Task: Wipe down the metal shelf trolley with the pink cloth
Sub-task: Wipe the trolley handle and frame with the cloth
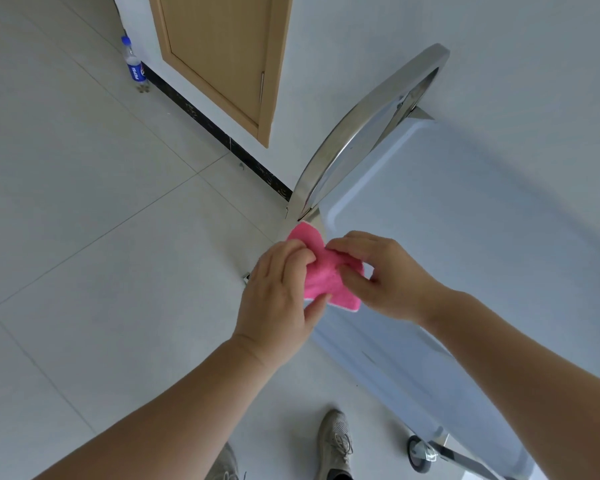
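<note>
Pink cloth [326, 271] bunched between left hand [278, 292] and right hand [385, 275], both grips pinched shut on it, held over near corner of metal shelf trolley [447, 237], just below handle [368, 123]. Probably refolding. Best to flatten into a broad pad, then press flat, wiping in overlapping strokes toward edges.

I am seeing the pink cloth [326, 271] bunching up, crumpled with a thin white edge showing at its lower corner, hanging just over the near left corner of the metal shelf trolley [447, 244]. The trolley is standing against the wall, its pale top shelf lying flat, its curved shiny steel handle [361, 116] arching beyond the cloth.
</note>
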`<state>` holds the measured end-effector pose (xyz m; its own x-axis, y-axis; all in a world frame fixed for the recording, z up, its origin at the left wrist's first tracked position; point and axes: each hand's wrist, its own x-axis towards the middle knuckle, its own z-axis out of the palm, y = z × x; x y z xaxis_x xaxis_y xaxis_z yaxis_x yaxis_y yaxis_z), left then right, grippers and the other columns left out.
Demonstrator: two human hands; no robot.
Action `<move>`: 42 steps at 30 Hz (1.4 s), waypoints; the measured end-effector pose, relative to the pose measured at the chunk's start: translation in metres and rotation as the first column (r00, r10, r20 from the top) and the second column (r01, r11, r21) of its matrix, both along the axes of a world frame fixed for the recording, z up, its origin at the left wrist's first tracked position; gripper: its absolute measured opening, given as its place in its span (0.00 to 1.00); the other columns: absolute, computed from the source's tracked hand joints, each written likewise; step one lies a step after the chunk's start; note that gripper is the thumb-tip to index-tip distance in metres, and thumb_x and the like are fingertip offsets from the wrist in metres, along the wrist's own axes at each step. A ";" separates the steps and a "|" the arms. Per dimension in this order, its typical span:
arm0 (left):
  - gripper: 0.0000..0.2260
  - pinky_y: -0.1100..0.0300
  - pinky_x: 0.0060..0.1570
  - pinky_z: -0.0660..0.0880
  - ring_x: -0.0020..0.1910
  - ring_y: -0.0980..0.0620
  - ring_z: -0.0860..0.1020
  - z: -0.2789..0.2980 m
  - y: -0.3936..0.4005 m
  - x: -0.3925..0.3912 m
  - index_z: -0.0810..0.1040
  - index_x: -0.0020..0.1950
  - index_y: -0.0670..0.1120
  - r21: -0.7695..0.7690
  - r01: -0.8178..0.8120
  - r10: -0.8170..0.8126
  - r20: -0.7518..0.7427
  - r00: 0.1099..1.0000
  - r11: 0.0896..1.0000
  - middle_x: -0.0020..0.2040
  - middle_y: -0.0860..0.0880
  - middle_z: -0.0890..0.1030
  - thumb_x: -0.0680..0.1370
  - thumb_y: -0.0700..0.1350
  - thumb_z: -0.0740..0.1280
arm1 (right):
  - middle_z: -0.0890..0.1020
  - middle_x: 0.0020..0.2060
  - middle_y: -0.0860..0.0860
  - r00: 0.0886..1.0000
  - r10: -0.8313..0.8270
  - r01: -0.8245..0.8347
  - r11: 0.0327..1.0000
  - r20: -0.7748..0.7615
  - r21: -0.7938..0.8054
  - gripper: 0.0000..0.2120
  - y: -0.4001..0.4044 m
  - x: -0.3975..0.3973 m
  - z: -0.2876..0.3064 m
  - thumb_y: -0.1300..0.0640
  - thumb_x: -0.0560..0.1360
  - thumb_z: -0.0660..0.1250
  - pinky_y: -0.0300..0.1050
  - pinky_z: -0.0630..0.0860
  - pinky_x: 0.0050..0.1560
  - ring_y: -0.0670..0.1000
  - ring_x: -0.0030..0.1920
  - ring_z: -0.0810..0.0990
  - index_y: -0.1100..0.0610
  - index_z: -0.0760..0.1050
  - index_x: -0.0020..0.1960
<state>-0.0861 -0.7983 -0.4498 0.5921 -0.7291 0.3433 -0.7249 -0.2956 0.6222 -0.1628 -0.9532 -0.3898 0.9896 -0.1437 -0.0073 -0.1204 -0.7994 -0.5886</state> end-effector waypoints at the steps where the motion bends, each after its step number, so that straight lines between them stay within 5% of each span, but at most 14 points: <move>1: 0.14 0.58 0.45 0.74 0.46 0.44 0.77 0.000 0.003 0.004 0.74 0.50 0.39 -0.010 -0.014 0.014 -0.006 1.000 1.000 0.49 0.44 0.78 0.68 0.40 0.73 | 0.80 0.41 0.53 1.000 -0.017 0.017 1.000 -0.002 0.012 0.16 0.004 0.001 -0.002 0.66 0.72 0.62 0.42 0.75 0.42 0.51 0.39 0.77 0.58 0.76 0.58; 4: 0.13 0.61 0.34 0.69 0.35 0.45 0.77 -0.003 0.011 0.016 0.75 0.47 0.41 0.019 -0.067 0.067 0.005 0.998 0.998 0.41 0.47 0.79 0.65 0.31 0.71 | 0.82 0.45 0.51 0.996 -0.091 0.091 0.996 -0.013 0.010 0.14 0.012 0.002 -0.007 0.64 0.74 0.66 0.45 0.78 0.45 0.51 0.42 0.80 0.57 0.75 0.59; 11: 0.10 0.60 0.40 0.67 0.47 0.49 0.73 -0.021 -0.001 0.050 0.75 0.47 0.45 0.026 -0.167 0.169 -0.196 0.966 0.986 0.46 0.53 0.76 0.72 0.31 0.62 | 0.76 0.40 0.43 0.971 -0.236 0.237 0.970 0.029 -0.057 0.09 0.019 -0.021 -0.012 0.64 0.73 0.67 0.29 0.70 0.37 0.40 0.35 0.76 0.57 0.79 0.52; 16: 0.07 0.56 0.44 0.72 0.53 0.48 0.72 -0.026 -0.033 0.054 0.77 0.50 0.46 0.004 -0.248 0.240 -0.273 0.932 0.969 0.51 0.49 0.77 0.74 0.37 0.65 | 0.76 0.41 0.39 0.947 -0.320 0.320 0.947 -0.011 -0.012 0.09 0.033 -0.064 -0.010 0.66 0.73 0.67 0.27 0.69 0.37 0.39 0.36 0.76 0.56 0.80 0.50; 19: 0.16 0.55 0.44 0.72 0.52 0.47 0.72 -0.023 -0.049 0.050 0.74 0.53 0.45 0.153 -0.510 0.530 -0.328 0.782 0.847 0.55 0.47 0.74 0.70 0.49 0.73 | 0.78 0.44 0.42 0.936 -0.348 0.348 0.937 -0.063 -0.002 0.09 0.039 -0.083 -0.004 0.65 0.73 0.66 0.28 0.70 0.38 0.39 0.37 0.76 0.54 0.81 0.49; 22: 0.24 0.54 0.39 0.72 0.44 0.46 0.74 -0.020 -0.055 0.045 0.69 0.52 0.42 0.278 -0.650 0.667 -0.568 0.482 0.707 0.51 0.45 0.73 0.67 0.53 0.75 | 0.78 0.46 0.42 0.933 -0.350 0.351 0.936 -0.083 -0.004 0.09 0.038 -0.097 0.010 0.65 0.73 0.67 0.26 0.69 0.38 0.37 0.39 0.76 0.54 0.80 0.49; 23: 0.22 0.56 0.36 0.72 0.41 0.45 0.76 -0.020 -0.058 0.044 0.70 0.51 0.40 0.268 -0.651 0.620 -0.675 0.399 0.710 0.48 0.45 0.75 0.68 0.52 0.74 | 0.78 0.45 0.41 0.931 -0.355 0.356 0.934 -0.082 -0.005 0.09 0.035 -0.102 0.016 0.65 0.73 0.67 0.26 0.69 0.38 0.37 0.39 0.76 0.54 0.80 0.50; 25: 0.15 0.57 0.36 0.73 0.40 0.42 0.78 -0.019 -0.063 0.040 0.73 0.50 0.35 0.187 -0.598 0.488 -0.780 0.391 0.779 0.43 0.41 0.78 0.72 0.47 0.69 | 0.78 0.45 0.41 0.929 -0.363 0.363 0.932 -0.070 -0.012 0.10 0.029 -0.112 0.028 0.65 0.72 0.67 0.26 0.70 0.39 0.38 0.39 0.76 0.54 0.81 0.50; 28: 0.11 0.52 0.49 0.77 0.45 0.44 0.80 -0.013 -0.073 0.035 0.73 0.56 0.36 0.094 -0.583 0.333 -0.888 0.316 0.807 0.46 0.40 0.80 0.77 0.41 0.59 | 0.79 0.45 0.42 0.927 -0.371 0.370 0.929 -0.054 -0.027 0.10 0.020 -0.131 0.040 0.66 0.72 0.67 0.28 0.72 0.39 0.42 0.39 0.77 0.54 0.81 0.49; 33: 0.15 0.58 0.30 0.70 0.21 0.54 0.64 -0.001 -0.093 0.027 0.60 0.68 0.61 0.047 -0.547 0.117 -0.989 0.095 0.836 0.23 0.53 0.66 0.82 0.52 0.49 | 0.80 0.45 0.44 0.914 -0.398 0.397 0.917 -0.081 -0.023 0.09 0.014 -0.165 0.053 0.66 0.72 0.68 0.26 0.71 0.38 0.44 0.41 0.78 0.54 0.81 0.48; 35: 0.18 0.60 0.32 0.71 0.24 0.54 0.71 -0.001 -0.099 0.020 0.59 0.72 0.57 0.073 -0.562 0.131 -0.989 0.065 0.824 0.27 0.52 0.72 0.81 0.52 0.49 | 0.80 0.45 0.44 0.896 -0.433 0.434 0.901 -0.096 -0.010 0.09 0.015 -0.178 0.057 0.65 0.72 0.67 0.27 0.71 0.38 0.43 0.39 0.78 0.54 0.81 0.47; 37: 0.23 0.53 0.54 0.76 0.50 0.46 0.80 -0.003 -0.107 0.010 0.55 0.75 0.47 0.092 -0.577 0.141 -0.989 0.040 0.811 0.54 0.43 0.80 0.81 0.52 0.50 | 0.80 0.45 0.44 0.885 -0.452 0.454 0.891 -0.113 -0.012 0.09 0.015 -0.186 0.059 0.65 0.72 0.67 0.29 0.72 0.40 0.42 0.38 0.78 0.54 0.81 0.48; 39: 0.24 0.48 0.68 0.65 0.67 0.42 0.69 -0.003 -0.112 -0.002 0.52 0.76 0.47 0.099 -0.613 0.149 -0.988 0.030 0.784 0.71 0.39 0.67 0.81 0.52 0.49 | 0.80 0.46 0.44 0.883 -0.452 0.454 0.891 -0.125 -0.016 0.08 0.015 -0.193 0.061 0.64 0.73 0.67 0.30 0.73 0.41 0.40 0.38 0.78 0.54 0.81 0.48; 42: 0.21 0.50 0.68 0.64 0.62 0.48 0.73 0.004 -0.116 -0.023 0.49 0.75 0.57 0.085 -0.635 0.146 -0.988 0.044 0.768 0.63 0.46 0.72 0.82 0.52 0.47 | 0.80 0.46 0.45 0.870 -0.475 0.478 0.878 -0.129 -0.012 0.08 0.014 -0.207 0.065 0.65 0.73 0.67 0.28 0.72 0.42 0.39 0.38 0.78 0.54 0.81 0.48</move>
